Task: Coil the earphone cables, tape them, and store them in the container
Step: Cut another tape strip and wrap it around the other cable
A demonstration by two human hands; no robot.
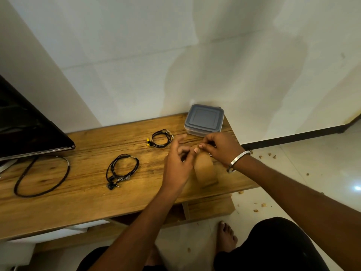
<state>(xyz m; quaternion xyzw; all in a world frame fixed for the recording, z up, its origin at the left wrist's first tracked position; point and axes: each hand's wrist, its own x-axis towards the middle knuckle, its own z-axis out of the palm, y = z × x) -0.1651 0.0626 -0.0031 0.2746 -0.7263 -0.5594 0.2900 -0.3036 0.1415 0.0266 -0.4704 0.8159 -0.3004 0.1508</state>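
There, your two hands met over the right end of the tabletop (82, 194), both working a roll of brown tape (205, 169). Your right hand (222, 148) had its fingers curled, thumb and fingertips pinching what looked like the loose end of the tape, though the blur made that end hard to make out. Your left hand (176, 165) was raised just beside it, some fingers curled near the tape and others spread; whether it truly gripped the roll, I could not tell. A metal bangle (237, 160) sat on your right wrist.

Just beyond your right hand, at the far right corner of the tabletop, stood the container (204, 120), clear-walled with its grey lid on. Near the far edge, to the left of your hands, lay a coiled earphone with yellow parts (160, 140). Closer to the middle of the tabletop lay a second coiled black earphone (122, 171), its plug pointing toward the near edge. Well apart from both, toward the left end, a thicker dark cable (42, 176) lay in one large loose loop. A dark screen (29, 126) stood over the far left corner. Below the near edge, your bare foot (227, 235) rested on the pale floor, with small scattered crumbs (263, 205) off to the right.
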